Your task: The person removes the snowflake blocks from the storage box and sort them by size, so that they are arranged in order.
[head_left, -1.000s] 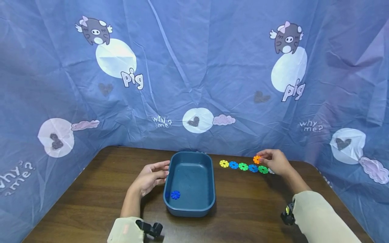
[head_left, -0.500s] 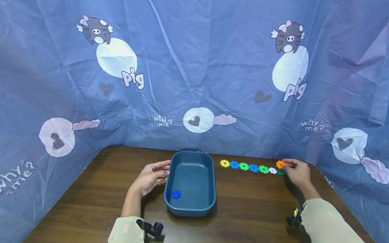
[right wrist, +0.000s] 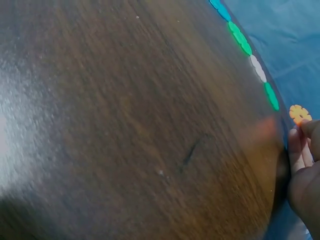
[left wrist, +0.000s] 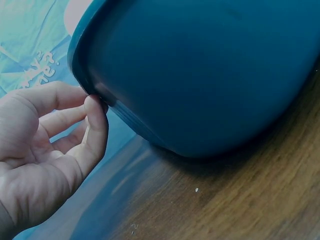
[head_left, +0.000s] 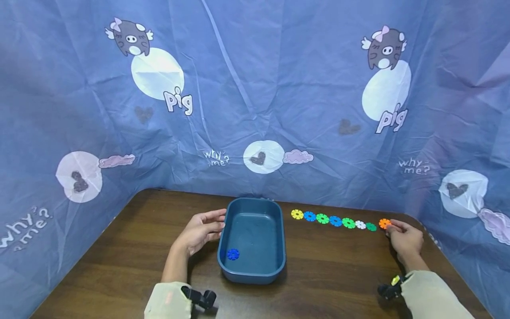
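Observation:
My right hand [head_left: 406, 241] pinches an orange notched plastic disc [head_left: 384, 223] by its edge, just past the right end of a row of similar discs. In the right wrist view the orange disc [right wrist: 300, 114] is tilted up between thumb and fingers. From left to right the row runs yellow [head_left: 297, 214], blue, green, blue, bright green, white [head_left: 360, 225] and dark green [head_left: 371, 227]. My left hand [head_left: 201, 232] holds the left side of a deep blue-green plastic bin [head_left: 252, 278], thumb and fingers at its rim in the left wrist view. A dark blue disc [head_left: 233, 254] lies inside the bin.
The brown wooden table [head_left: 330, 283] has rounded far corners. A blue printed cloth [head_left: 255, 88] hangs close behind its far edge and along both sides. The row lies near that far edge.
My right hand has carried the orange disc rightward and nearer, from above the row to beyond its dark green end, uncovering the white and dark green discs. The left hand keeps its hold.

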Tool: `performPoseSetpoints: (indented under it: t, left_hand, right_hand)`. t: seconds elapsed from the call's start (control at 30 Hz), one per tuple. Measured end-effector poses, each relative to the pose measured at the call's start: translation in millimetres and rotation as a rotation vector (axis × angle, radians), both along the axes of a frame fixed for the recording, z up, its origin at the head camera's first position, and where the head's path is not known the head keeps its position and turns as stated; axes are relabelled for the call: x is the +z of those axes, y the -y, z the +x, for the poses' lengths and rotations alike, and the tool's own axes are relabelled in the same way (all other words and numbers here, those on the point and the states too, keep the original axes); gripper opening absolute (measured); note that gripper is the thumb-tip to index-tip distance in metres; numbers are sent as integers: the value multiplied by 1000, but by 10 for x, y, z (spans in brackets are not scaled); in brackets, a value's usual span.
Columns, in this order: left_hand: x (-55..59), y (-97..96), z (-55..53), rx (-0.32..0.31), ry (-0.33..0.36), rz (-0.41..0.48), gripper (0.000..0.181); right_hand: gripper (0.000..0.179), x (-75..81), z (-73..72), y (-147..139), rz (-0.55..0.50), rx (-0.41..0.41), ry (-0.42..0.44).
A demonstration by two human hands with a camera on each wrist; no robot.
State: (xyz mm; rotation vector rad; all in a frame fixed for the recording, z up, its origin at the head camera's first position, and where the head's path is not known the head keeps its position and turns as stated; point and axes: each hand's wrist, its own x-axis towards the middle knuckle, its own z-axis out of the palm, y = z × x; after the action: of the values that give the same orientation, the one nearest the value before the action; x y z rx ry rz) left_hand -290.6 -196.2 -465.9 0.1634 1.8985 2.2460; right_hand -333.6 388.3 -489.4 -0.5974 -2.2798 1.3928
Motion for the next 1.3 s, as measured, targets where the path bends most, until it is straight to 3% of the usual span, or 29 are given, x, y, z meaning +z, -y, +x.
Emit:
performPoseSetpoints:
  t: [0.53, 0.8, 1.0, 1.17, 1.3]
  left_hand:
    - [24, 8, -1, 11, 3, -24, 56]
    - [8, 9, -10, 15, 4, -21, 55]
    - [7, 0, -13, 29, 12, -23, 54]
    - [7, -2, -10, 27, 14, -30, 54]
    - [2, 5, -5, 23, 12, -37, 55]
  right_hand:
    - [37, 23, -42, -86, 77, 95, 123]
    - [36, 7, -21, -94, 69, 106, 107]
    - [38, 17, -32, -112, -71, 105, 57]
    - [38, 99, -84, -53, -144, 118, 7]
    - [38, 264, -146, 124, -90, 198, -50]
